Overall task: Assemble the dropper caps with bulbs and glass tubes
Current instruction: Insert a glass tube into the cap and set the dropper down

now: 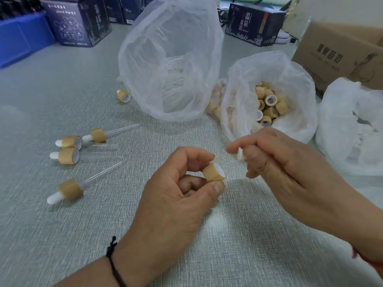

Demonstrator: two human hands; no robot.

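Left hand (176, 189) pinching bamboo cap (213, 172), opening tilted up-right toward white bulb (240, 153) pinched just beside in right hand (275, 160).

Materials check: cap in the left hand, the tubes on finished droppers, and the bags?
Cap in the left hand: tan, matte, faint grain, so bamboo or a wood-look sleeve; white lining, likely plastic. Tubes: clear and straight with glints, consistent with glass. Bags: thin, translucent, crinkled film, likely polyethylene. Right hand pinches a small white piece, blurred, possibly a rubber bulb.
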